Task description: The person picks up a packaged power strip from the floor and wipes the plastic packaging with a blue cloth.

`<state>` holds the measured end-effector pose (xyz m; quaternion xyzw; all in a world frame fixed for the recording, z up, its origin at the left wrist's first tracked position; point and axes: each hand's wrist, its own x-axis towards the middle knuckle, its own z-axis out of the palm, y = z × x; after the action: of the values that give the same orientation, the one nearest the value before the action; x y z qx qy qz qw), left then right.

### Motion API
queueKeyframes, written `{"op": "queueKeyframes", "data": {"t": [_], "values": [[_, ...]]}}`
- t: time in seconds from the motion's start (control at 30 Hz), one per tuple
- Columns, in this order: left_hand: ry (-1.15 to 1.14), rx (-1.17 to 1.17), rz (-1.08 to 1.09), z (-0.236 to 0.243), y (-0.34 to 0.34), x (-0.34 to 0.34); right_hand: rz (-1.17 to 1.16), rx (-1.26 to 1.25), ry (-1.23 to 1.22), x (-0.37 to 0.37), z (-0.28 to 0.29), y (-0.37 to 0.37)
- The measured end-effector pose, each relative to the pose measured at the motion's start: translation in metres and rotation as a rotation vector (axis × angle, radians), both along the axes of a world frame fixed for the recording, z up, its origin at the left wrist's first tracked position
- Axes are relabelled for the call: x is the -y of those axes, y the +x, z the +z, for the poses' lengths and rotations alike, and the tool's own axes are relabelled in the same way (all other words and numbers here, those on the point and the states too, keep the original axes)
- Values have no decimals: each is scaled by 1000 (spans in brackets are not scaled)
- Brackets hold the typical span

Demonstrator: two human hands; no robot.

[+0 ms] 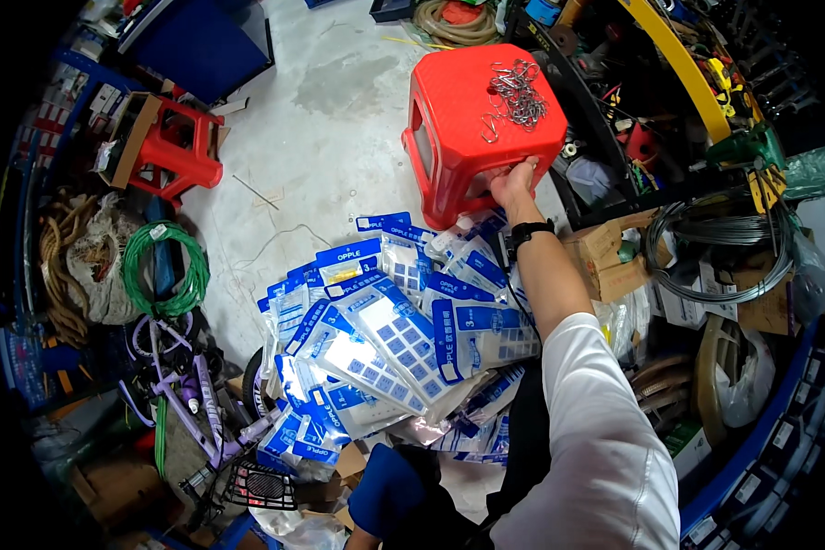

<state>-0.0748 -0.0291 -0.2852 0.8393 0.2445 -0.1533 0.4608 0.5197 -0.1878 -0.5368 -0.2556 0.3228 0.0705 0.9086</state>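
Observation:
My right hand (513, 181) grips a red plastic stool (449, 101) by its near side, just below the seat. The fingers go into the opening there and are partly hidden. A tangle of small metal hooks (521, 99) lies on the seat, toward its right side. A dark watch (530, 231) is on my right wrist. Below the stool, a large heap of blue-and-white plastic packets (399, 339) spreads over the floor. My left hand does not show; only a small patch of skin appears at the lower edge, next to blue cloth (382, 490).
Left are another red stool (176, 151), a coil of green hose or wire (160, 266) and a purple bicycle frame (192, 394). On the right stand crowded shelves, a coil of grey wire (674, 284) and a cardboard box (605, 261). Pale floor (275, 156) stretches left of the held stool.

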Motion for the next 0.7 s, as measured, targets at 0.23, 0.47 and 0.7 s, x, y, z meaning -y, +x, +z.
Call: {"op": "queueKeyframes", "data": {"t": [0.23, 0.47, 0.7], "values": [[0, -52, 8, -36, 2, 2, -304, 73, 22, -18, -41, 20], [-2, -72, -10, -62, 12, 1, -503, 25, -150, -19, -76, 45], [28, -65, -2, -66, 9, 5, -465, 102, 40, -46, 34, 5]]}}
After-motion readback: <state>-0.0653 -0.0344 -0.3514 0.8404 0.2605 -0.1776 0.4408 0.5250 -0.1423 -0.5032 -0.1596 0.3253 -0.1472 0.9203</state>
